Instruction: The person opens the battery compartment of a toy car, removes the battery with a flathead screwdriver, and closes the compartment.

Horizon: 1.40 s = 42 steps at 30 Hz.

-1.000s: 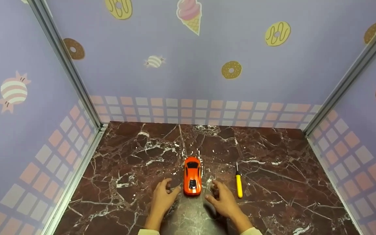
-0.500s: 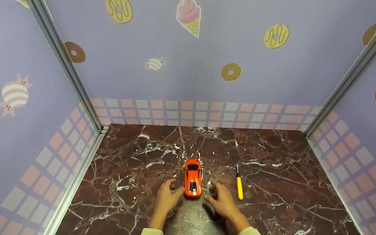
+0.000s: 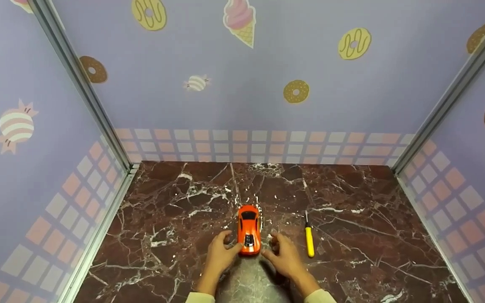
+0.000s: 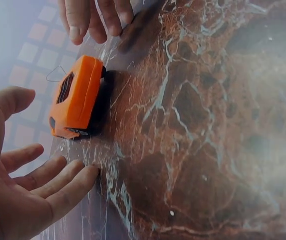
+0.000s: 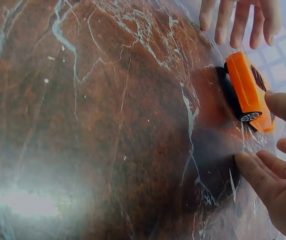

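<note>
An orange toy car (image 3: 249, 231) with dark windows stands on its wheels on the dark marbled tabletop, in the middle of the head view. My left hand (image 3: 221, 257) is at the car's left rear, thumb tip right at the body in the head view. From the left wrist view, its fingers (image 4: 63, 182) are spread apart, with a gap to the toy car (image 4: 80, 95). On the other side my right hand (image 3: 285, 257) is held with its thumb toward the car's rear right corner. Its fingers (image 5: 262, 172) are loosely bent and hold nothing. Both palms face the car.
A screwdriver (image 3: 309, 240) with a yellow handle lies to the right of the right hand, its shaft pointing away. Purple walls (image 3: 259, 105) with sweets printed on them enclose the tabletop (image 3: 162, 269) at the back and both sides. Metal rails (image 3: 95, 105) run along the corners.
My left hand has moved right, closing in on the toy car. The right hand has barely shifted. The car and the screwdriver stay where they were, while the head view has tilted slightly.
</note>
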Tool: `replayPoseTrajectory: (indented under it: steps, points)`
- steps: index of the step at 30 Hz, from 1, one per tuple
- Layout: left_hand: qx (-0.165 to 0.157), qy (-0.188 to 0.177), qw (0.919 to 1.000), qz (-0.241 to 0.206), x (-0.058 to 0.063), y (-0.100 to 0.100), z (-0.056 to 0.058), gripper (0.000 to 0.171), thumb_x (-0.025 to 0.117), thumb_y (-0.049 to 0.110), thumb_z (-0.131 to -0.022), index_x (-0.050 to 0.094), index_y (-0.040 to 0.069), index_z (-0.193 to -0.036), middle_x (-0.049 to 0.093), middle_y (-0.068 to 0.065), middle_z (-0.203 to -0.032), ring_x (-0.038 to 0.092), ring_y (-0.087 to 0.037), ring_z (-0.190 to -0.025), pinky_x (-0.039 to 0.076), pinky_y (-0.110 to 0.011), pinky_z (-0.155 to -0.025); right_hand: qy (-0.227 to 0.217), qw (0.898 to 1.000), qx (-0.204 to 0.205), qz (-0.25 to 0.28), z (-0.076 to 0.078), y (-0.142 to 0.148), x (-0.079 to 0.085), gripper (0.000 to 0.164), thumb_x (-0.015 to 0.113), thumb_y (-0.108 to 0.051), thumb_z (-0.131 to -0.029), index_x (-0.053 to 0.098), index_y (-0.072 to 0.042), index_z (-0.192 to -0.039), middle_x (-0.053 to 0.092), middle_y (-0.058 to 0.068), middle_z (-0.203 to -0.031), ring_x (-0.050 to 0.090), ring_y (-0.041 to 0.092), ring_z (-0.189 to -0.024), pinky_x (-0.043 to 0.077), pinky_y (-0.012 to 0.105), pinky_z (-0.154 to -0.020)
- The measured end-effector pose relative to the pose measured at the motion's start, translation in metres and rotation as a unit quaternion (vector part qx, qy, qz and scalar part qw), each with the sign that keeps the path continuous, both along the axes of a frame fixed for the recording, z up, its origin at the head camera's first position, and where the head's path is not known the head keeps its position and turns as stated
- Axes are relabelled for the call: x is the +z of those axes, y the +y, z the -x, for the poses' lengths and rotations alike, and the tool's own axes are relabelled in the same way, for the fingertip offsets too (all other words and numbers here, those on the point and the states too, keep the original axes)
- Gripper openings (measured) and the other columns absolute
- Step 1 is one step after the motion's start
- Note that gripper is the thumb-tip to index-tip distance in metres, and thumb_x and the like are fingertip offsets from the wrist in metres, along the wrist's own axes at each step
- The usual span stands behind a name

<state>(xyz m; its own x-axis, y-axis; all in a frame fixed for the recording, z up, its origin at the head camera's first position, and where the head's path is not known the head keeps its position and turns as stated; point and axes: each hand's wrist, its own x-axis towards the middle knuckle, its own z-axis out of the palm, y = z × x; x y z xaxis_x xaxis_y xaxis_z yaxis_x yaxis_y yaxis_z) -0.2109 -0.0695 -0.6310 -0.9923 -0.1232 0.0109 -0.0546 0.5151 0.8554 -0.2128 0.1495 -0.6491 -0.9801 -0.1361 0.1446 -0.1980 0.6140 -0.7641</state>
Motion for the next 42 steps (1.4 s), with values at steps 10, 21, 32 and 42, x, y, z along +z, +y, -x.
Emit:
replayPoseTrajectory:
  steps: [10, 21, 32, 42]
  points:
    - [-0.001, 0.002, 0.9999, -0.014, 0.003, 0.004, 0.001, 0.058, 0.078, 0.023, -0.075, 0.059, 0.000, -0.125, 0.064, -0.021, -0.112, 0.067, -0.031, -0.092, 0.054, -0.040, -0.075, -0.024, 1.000, -0.010, 0.000, 0.003, -0.008, 0.000, 0.065, 0.076, -0.034, -0.081, 0.052, -0.003, -0.132, 0.062, 0.014, -0.108, 0.060, 0.028, -0.096, 0.048, 0.049, -0.087]
    - [0.000, -0.011, 0.9994, -0.033, 0.005, 0.003, 0.003, 0.058, 0.079, 0.021, -0.076, 0.058, -0.001, -0.125, 0.066, -0.025, -0.112, 0.069, -0.032, -0.091, 0.055, -0.041, -0.075, -0.005, 1.000, -0.009, 0.018, 0.002, -0.017, -0.001, 0.061, 0.078, -0.029, -0.080, 0.055, -0.004, -0.130, 0.064, 0.014, -0.110, 0.063, 0.027, -0.095, 0.050, 0.045, -0.085]
    - [0.003, -0.006, 0.9991, -0.041, 0.000, 0.009, 0.006, 0.055, 0.080, 0.014, -0.074, 0.059, -0.001, -0.123, 0.065, -0.024, -0.110, 0.068, -0.033, -0.090, 0.055, -0.040, -0.073, -0.010, 0.999, -0.013, 0.030, 0.003, -0.022, -0.001, 0.059, 0.076, -0.026, -0.081, 0.055, -0.005, -0.131, 0.065, 0.013, -0.112, 0.063, 0.026, -0.096, 0.050, 0.044, -0.086]
    - [0.011, -0.012, 0.9990, -0.041, 0.000, 0.011, 0.009, 0.055, 0.081, 0.013, -0.072, 0.061, -0.002, -0.121, 0.067, -0.023, -0.107, 0.068, -0.033, -0.089, 0.055, -0.041, -0.075, -0.018, 0.999, -0.018, 0.021, 0.005, -0.026, -0.002, 0.060, 0.077, -0.029, -0.080, 0.054, -0.004, -0.130, 0.064, 0.011, -0.112, 0.062, 0.026, -0.099, 0.049, 0.046, -0.089]
